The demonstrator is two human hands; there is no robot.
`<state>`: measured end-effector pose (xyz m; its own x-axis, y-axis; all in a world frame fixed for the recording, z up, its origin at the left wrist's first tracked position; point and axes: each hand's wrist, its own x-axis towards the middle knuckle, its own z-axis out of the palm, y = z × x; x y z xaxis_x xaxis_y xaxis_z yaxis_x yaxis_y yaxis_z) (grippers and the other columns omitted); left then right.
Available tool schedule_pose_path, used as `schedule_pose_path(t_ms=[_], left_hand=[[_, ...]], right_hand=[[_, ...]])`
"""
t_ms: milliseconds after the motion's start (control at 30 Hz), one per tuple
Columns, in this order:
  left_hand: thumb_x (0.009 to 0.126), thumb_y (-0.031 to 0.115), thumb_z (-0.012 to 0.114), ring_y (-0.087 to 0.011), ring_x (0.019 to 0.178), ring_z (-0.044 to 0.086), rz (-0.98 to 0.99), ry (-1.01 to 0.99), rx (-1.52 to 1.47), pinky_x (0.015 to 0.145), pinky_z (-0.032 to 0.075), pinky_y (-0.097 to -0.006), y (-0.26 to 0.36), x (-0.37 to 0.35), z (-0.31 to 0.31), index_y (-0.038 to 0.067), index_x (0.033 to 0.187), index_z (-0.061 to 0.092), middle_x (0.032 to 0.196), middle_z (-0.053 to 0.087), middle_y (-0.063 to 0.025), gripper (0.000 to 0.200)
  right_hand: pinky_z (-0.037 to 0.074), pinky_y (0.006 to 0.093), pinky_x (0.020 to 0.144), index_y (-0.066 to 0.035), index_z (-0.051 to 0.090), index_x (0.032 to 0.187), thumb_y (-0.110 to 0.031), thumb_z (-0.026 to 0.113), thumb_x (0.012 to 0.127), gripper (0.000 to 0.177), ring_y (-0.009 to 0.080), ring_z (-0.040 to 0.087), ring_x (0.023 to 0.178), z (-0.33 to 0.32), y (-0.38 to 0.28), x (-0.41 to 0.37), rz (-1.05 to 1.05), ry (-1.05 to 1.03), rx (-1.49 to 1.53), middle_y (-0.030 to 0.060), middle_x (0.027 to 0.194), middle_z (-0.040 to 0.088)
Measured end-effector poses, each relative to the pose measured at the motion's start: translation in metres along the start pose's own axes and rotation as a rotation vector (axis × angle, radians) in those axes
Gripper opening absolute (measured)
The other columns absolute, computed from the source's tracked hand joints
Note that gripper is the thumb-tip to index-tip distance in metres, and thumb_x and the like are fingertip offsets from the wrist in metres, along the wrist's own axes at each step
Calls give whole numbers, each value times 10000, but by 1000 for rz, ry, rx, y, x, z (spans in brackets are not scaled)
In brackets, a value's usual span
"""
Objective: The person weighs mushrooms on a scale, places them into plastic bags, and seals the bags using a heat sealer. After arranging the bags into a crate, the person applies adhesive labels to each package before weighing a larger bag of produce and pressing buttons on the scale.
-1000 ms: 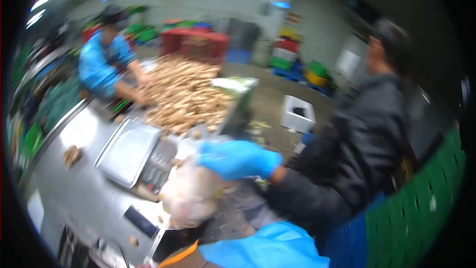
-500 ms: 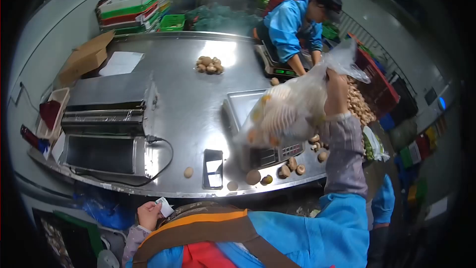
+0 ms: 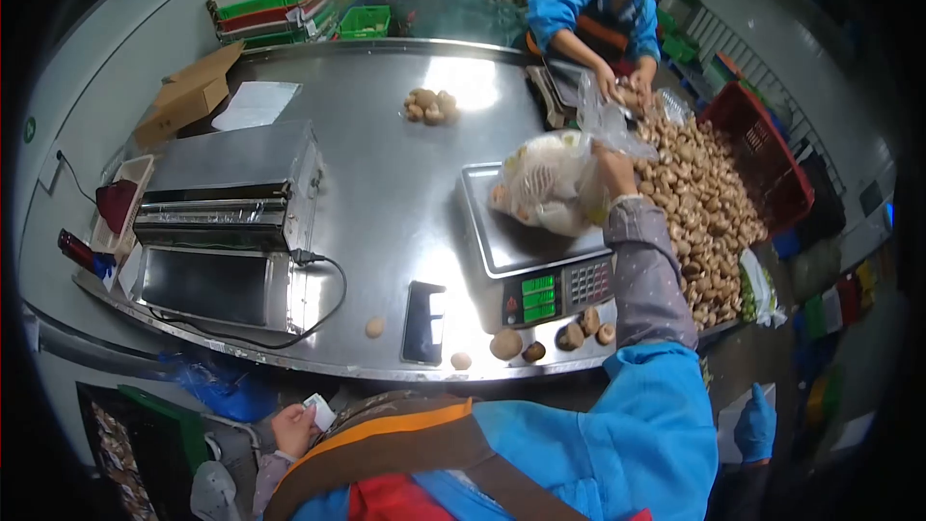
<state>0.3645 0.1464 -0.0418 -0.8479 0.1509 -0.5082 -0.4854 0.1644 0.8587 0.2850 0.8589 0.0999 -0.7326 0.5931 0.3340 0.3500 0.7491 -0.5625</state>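
My right hand [image 3: 614, 170] grips the top of a clear plastic bag [image 3: 550, 183] with pale, netted items inside. The bag is over the metal tray of a scale [image 3: 502, 249], whose green digits are lit; whether it rests on the tray I cannot tell. At the lower left, my left hand [image 3: 294, 429] pinches a small white paper or label [image 3: 319, 412] beside my waist. A dark phone [image 3: 422, 322] lies near the table's front edge, with several loose mushrooms [image 3: 506, 344] to its right.
On the steel table [image 3: 386, 193] are a wrapping machine [image 3: 217, 232], a pack of mushrooms [image 3: 431, 106] and a large mushroom pile [image 3: 709, 203] beside a tipped red crate [image 3: 762, 154]. A co-worker [image 3: 598, 14] handles mushrooms at the back. A blue-gloved hand [image 3: 755, 425] shows at lower right.
The bag has moved down and back over the scale tray, uncovering the lit display and the mushroom pile. The co-worker's hands are now raised at the pile. The whole view has shifted slightly.
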Motion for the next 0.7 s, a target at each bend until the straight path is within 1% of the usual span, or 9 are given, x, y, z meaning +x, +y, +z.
schedule_pose_path(t_ms=[100, 233, 300, 400, 433, 467, 533, 567, 700], left_hand=[[867, 126, 617, -116, 587, 614, -12, -21, -27, 487, 501, -222, 4, 5, 8, 4, 775, 570, 723, 637, -72, 160], [866, 124, 617, -110, 586, 614, 1, -92, 9, 489, 496, -215, 9, 17, 10, 3, 776, 580, 724, 641, -74, 155], [866, 122, 617, -109, 589, 615, -6, -98, 19, 490, 495, -215, 17, 17, 17, 5, 774, 582, 721, 641, -72, 153], [867, 120, 615, -107, 592, 615, 2, -96, 58, 493, 495, -214, 31, 17, 32, 9, 764, 581, 716, 641, -71, 155], [867, 120, 613, -106, 592, 615, 10, -93, 93, 494, 495, -214, 34, 16, 34, 11, 756, 579, 714, 641, -71, 159], [875, 117, 599, -116, 597, 622, 28, -113, 128, 499, 505, -220, 34, 17, 34, 20, 768, 567, 723, 641, -70, 148], [891, 123, 575, -126, 599, 629, 19, -117, 16, 508, 518, -230, 26, 22, 33, 30, 816, 555, 739, 641, -70, 121], [910, 134, 545, -132, 602, 634, 24, -103, -22, 514, 525, -238, 23, 23, 35, 40, 856, 541, 747, 640, -69, 109], [925, 133, 514, -135, 630, 639, -6, -99, -104, 523, 527, -239, 23, 25, 43, 35, 901, 534, 772, 635, -74, 102]], right_hand=[[441, 340, 779, 34, 627, 1002, -372, 653, 812, 449, 241, 610, 862, -18, -41, -34, -27, 95, 236, 119, 937, 661], [441, 353, 813, 33, 597, 1087, -416, 722, 721, 592, 262, 593, 923, -34, -38, -38, -35, 36, 423, 146, 1014, 645], [437, 339, 823, 26, 596, 1094, -422, 750, 692, 621, 235, 580, 951, -58, -65, -49, 156, -30, 219, 140, 1058, 626], [429, 327, 840, 27, 588, 1108, -428, 761, 675, 651, 216, 562, 985, -68, -67, -55, 209, -121, 303, 149, 1105, 602], [424, 324, 853, 34, 585, 1104, -353, 774, 681, 604, 221, 555, 1001, -74, -73, -62, 349, -175, 350, 154, 1099, 598], [424, 324, 853, 34, 585, 1104, -353, 774, 681, 604, 221, 555, 1001, -72, -61, -69, 364, -184, 347, 154, 1099, 598], [392, 322, 903, 60, 567, 1127, -340, 781, 666, 646, 246, 559, 1023, -73, -32, -79, 166, -203, 613, 153, 1063, 617], [394, 314, 904, 63, 518, 1161, -219, 749, 702, 587, 223, 562, 999, -68, -33, -93, -32, -42, 742, 114, 1074, 609], [397, 309, 908, 52, 499, 1184, -186, 724, 726, 563, 204, 560, 982, -47, -3, -136, -76, 62, 930, 90, 1108, 592]])
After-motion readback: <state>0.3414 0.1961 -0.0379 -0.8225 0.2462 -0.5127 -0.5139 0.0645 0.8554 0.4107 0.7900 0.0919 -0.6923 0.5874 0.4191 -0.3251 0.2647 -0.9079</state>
